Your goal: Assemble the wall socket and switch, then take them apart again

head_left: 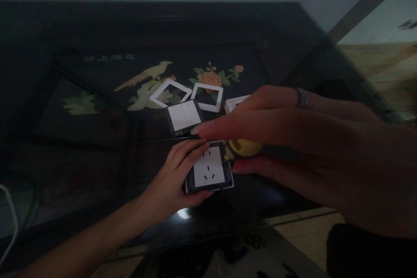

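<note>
A white wall socket [208, 169] in a dark frame lies near the front of the dark glossy table. My left hand [179, 169] is closed round its left side, fingers over the far edge and thumb along the near edge. Large and close to the camera, my right hand [293, 147] reaches in from the right. Its thumb and forefinger are apart, and I see nothing between them. Behind that hand is a round yellow object [244, 147], partly hidden, with small yellowish pieces beside it. A white two-panel switch [184, 116] in a dark frame lies just beyond the socket.
Two white square cover frames [206, 107] lie beyond the switch, one overlapping a printed bird. Another white part [232, 103] is half covered by my right hand. The table [163, 21] shows a flower-and-bird picture; a white cable [11, 213] curves at the left edge.
</note>
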A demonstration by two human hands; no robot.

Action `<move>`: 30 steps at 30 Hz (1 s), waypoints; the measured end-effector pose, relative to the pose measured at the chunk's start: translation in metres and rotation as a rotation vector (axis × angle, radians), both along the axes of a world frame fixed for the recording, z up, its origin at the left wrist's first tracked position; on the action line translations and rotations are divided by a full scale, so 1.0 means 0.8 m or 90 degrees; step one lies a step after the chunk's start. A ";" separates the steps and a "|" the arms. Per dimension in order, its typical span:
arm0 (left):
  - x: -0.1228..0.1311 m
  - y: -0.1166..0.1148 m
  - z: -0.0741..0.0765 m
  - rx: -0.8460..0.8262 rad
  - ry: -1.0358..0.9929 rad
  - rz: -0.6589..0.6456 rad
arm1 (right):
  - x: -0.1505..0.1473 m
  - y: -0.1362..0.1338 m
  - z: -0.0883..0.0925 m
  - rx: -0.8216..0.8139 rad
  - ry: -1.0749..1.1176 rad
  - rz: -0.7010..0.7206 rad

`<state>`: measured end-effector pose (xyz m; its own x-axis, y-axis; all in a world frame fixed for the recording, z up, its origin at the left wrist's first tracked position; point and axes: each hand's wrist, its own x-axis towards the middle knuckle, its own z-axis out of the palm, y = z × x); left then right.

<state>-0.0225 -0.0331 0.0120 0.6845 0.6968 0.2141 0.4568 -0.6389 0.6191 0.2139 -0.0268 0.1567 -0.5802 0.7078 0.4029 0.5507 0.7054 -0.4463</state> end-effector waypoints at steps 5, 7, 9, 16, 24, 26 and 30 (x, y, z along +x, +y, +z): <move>0.000 0.001 0.001 0.001 0.016 -0.007 | 0.004 0.007 0.000 -0.012 0.024 0.043; 0.000 0.002 0.002 -0.008 0.026 -0.006 | 0.006 0.006 -0.003 -0.043 0.001 0.016; 0.000 0.002 0.002 -0.016 0.031 -0.007 | 0.007 0.001 -0.005 -0.064 -0.007 -0.017; 0.002 0.003 0.005 -0.018 0.030 -0.005 | 0.006 -0.003 -0.008 0.015 0.008 -0.017; 0.000 0.001 0.003 -0.023 0.015 0.004 | 0.002 0.007 -0.012 0.030 0.068 -0.030; 0.000 0.000 0.002 -0.020 0.011 0.001 | 0.000 0.004 -0.010 0.040 0.078 -0.029; 0.000 0.001 -0.001 -0.010 0.013 -0.003 | -0.002 -0.003 -0.003 0.026 0.051 -0.057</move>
